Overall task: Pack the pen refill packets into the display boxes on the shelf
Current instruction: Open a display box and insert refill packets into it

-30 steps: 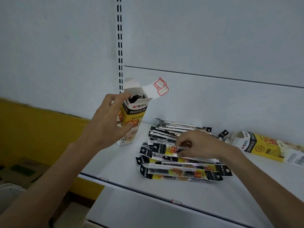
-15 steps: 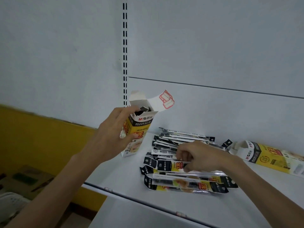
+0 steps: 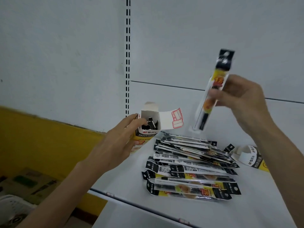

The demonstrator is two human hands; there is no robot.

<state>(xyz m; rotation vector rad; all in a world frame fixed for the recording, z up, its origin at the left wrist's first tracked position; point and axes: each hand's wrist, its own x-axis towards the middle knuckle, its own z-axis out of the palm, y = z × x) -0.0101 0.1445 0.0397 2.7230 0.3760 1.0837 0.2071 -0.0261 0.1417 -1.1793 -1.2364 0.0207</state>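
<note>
Head view shows me both hands over the white shelf. My left hand grips the display box from its left side, with the fingers curled round the upper part and the fingertips at the rim of the opening. This box stands on the shelf, leaning a little, and its top is open. One white flap with a red print sticks out to the right. Inside the opening I can see the black tops of some packets already in it.

My right hand pinches one refill packet near its middle. It is held in the air, almost upright but tilted, with the black header up and the lower end pointing down to the left. The lower end is above the far edge of the pile and to the right of the open box, not touching it.

Between my two arms the pile of packets lies flat on the shelf, many of them overlapping in a loose stack. A second display box lies on its side just to the right of the pile, its open end toward it.

Behind stands a slotted upright on the pale back panel. On the left, below the shelf, I see a yellow band and some cartons.
</note>
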